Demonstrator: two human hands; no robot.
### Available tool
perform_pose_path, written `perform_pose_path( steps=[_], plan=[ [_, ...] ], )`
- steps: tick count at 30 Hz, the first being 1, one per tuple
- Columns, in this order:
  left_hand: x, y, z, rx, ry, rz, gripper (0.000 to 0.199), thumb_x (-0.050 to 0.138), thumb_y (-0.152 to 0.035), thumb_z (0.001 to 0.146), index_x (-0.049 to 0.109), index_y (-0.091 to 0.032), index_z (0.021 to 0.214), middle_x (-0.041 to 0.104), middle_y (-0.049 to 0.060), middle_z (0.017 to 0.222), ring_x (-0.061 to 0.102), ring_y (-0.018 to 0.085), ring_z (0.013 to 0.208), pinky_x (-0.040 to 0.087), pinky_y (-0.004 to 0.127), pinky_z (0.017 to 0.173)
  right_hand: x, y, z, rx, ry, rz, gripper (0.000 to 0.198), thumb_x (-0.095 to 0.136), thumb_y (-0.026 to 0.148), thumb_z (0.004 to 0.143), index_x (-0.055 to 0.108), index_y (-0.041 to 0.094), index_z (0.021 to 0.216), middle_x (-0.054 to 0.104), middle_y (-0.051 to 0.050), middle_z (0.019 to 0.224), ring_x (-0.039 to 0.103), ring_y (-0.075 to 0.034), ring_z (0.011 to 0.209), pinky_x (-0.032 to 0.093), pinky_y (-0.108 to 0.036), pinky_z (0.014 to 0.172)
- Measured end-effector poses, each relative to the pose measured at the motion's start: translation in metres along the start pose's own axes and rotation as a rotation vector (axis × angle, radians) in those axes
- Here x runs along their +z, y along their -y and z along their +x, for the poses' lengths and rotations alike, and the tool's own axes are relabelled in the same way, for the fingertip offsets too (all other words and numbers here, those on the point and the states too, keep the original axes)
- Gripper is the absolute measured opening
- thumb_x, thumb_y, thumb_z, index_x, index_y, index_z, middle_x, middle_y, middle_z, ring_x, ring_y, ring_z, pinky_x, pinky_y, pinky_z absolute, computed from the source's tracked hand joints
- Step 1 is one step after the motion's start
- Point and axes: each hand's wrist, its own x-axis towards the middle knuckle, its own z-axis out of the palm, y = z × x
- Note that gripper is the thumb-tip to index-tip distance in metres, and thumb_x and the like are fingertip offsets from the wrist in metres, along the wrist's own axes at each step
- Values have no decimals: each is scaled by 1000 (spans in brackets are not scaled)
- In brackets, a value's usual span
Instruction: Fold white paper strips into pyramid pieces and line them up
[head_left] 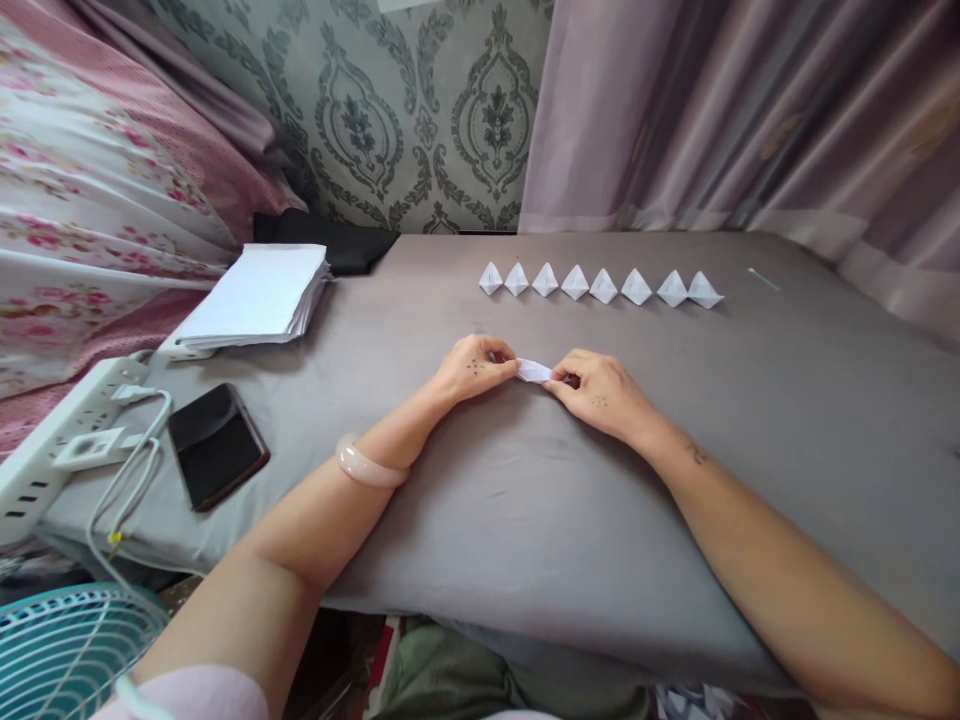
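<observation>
A small folded piece of white paper (534,372) is held between my two hands, just above or on the grey-covered table; I cannot tell if it touches the cloth. My left hand (476,367) pinches its left end between thumb and fingers. At the opposite end, my right hand (596,388) has the other tip in a pinch. Beyond the hands stands a row of several folded white paper boats (575,282), each with a pointed peak. The fingertips partly hide both ends of the held paper.
At left lie a stack of white paper (251,295), a black phone (217,445) and a white power strip (64,450) with cables. A teal fan (75,650) is at the lower left. A thin white stick (763,279) rests at the far right of the table (825,420).
</observation>
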Motion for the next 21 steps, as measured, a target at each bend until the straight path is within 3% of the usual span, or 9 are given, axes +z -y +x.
perform_pose_path(
  steps=[7, 13, 21],
  plan=[
    [4, -4, -3, 18, -5, 29, 20, 56, -25, 70, 73, -18, 79, 66, 2, 70, 54, 12, 62, 41, 24, 61, -1, 11, -9, -56, 77, -152, 11, 58, 26, 85, 69, 23, 83, 65, -4, 90, 58, -16, 71, 39, -29, 64],
    [7, -9, -4, 12, -21, 45, 21, 54, -26, 72, 72, -16, 79, 66, 3, 70, 54, 13, 63, 41, 25, 61, -2, 18, -13, -120, 130, -251, 26, 48, 23, 91, 71, 29, 101, 63, -4, 93, 57, -16, 74, 34, -28, 61],
    [12, -9, -5, 53, -44, 103, 18, 55, -21, 71, 70, -16, 81, 67, 5, 77, 55, 15, 67, 43, 27, 65, -11, 22, -11, -90, 292, -198, 31, 47, 26, 92, 71, 31, 110, 61, -5, 94, 58, -16, 79, 34, -28, 61]
  ],
)
